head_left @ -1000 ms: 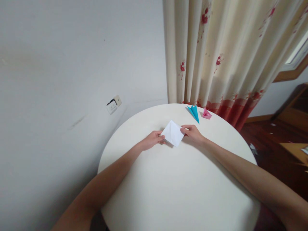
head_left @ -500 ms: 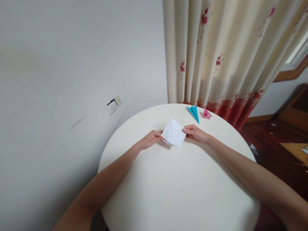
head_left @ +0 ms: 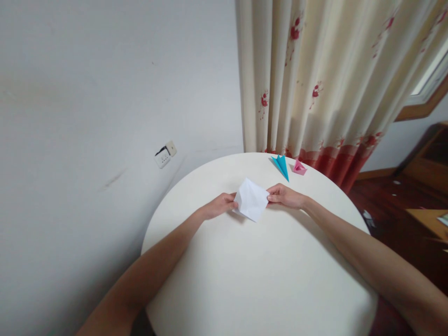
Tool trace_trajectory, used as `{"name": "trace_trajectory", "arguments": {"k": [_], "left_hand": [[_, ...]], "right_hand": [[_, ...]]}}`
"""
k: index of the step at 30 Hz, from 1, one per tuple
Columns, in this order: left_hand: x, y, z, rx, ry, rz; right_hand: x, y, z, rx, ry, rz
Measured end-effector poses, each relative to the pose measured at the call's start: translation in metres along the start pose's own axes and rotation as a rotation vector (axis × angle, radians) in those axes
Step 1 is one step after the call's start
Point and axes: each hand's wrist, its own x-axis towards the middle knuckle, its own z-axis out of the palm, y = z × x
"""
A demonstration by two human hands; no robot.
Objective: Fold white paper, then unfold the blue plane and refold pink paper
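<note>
Two hands held one folded white paper between them, just above the round white bench and a little beyond its middle, toward twelve o'clock from me. My left hand gripped the paper's nine o'clock corner, its fingers closed on the edge with the thumb on top. My right hand had the three o'clock corner, fingers pinched together on it in the same way. The paper sat as a diamond, one point toward twelve o'clock and one toward six, with a crease running down its face; it cast a small shadow on the bench under its near point, so it looked slightly lifted rather than flat. Past my right hand, near the bench's rim at about one o'clock, lay a blue folded paper shape with its tip pointing back toward me, and just beside it, further toward two o'clock, a small pink folded paper shape; the two were close but I could not tell whether they touched. Behind them hung a cream curtain with red flowers, and a wall socket sat on the grey wall at about ten o'clock.
</note>
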Motion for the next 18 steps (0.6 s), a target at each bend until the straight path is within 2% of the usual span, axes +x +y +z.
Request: {"name": "trace_trajectory", "arguments": {"k": [5,9,14,18], "left_hand": [[0.003,0.000,-0.001,-0.010,-0.108,-0.008],[0.004,-0.002,0.000,0.015,-0.129,0.007],[0.004,-0.004,-0.002,0.090,-0.173,-0.039],[0.004,0.002,-0.003,0.200,-0.208,0.039]], "right_hand": [[0.003,0.002,0.001,-0.123,-0.049,-0.016],[0.002,-0.003,0.004,-0.129,-0.092,-0.038],[-0.003,-0.011,0.004,-0.095,-0.308,0.023],[-0.004,-0.010,0.003,-0.162,-0.334,0.043]]}}
